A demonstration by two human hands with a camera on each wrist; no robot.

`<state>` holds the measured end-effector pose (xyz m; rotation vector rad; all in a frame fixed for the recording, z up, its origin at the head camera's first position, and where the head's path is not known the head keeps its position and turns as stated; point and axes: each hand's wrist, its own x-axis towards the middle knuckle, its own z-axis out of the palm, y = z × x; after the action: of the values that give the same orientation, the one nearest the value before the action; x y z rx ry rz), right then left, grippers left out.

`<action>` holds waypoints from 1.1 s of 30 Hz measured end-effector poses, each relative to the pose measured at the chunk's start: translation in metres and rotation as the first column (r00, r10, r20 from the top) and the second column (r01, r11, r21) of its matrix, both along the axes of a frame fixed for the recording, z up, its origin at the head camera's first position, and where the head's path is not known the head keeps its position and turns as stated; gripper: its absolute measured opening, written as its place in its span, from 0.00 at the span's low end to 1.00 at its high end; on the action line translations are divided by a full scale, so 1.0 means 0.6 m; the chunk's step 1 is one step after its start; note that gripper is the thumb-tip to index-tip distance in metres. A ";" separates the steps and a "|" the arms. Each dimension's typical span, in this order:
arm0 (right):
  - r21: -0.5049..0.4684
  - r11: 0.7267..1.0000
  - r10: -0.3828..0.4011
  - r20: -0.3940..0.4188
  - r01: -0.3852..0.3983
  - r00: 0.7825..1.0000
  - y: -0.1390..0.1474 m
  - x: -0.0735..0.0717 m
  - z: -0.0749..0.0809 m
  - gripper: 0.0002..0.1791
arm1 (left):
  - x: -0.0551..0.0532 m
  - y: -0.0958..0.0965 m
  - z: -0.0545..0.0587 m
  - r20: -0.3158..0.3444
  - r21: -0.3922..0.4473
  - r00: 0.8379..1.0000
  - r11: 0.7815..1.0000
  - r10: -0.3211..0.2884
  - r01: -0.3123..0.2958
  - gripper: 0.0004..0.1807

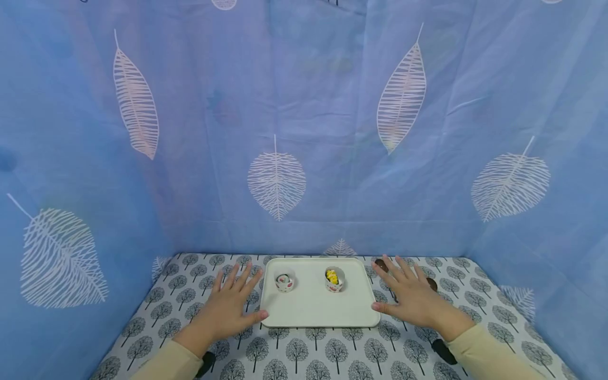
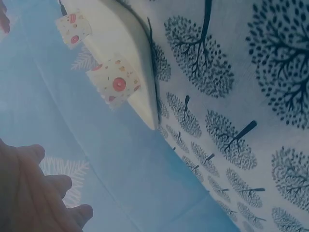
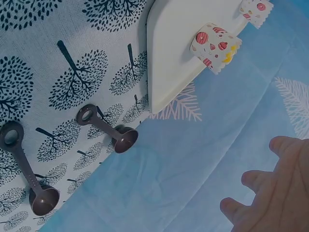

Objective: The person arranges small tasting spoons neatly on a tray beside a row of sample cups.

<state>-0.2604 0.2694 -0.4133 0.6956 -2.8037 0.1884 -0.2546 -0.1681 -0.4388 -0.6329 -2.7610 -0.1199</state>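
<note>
Fingers (image 1: 244, 274) of the left hand (image 1: 225, 311) are straight and fanned apart, pointing forward, its back turned up and its thumb stretched inward to the left edge of a cream tray (image 1: 304, 312). Mirroring it, the right hand (image 1: 417, 302) is spread just as wide beside the right edge, thumb reaching inward; both grasp nothing, and whether either thumb touches the tray I cannot tell. Forearms angle in from the lower corners in pale sleeves (image 1: 494, 354). On the tray stand a left paper cup (image 1: 285, 286) and a right paper cup (image 1: 334, 287), yellow bits (image 1: 332, 276) inside the latter. Two dark measuring spoons (image 3: 124, 139) lie near the right hand.
</note>
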 end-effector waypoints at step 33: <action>0.028 1.000 0.007 0.022 -0.008 1.000 -0.008 0.003 -0.046 0.46 | -0.001 0.015 -0.051 0.197 0.079 0.980 0.997 0.003 -0.018 0.46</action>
<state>-0.2588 0.2643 -0.4407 0.7147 -2.8300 0.1591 -0.2552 -0.1594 -0.4697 -0.6155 -2.9305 -0.3049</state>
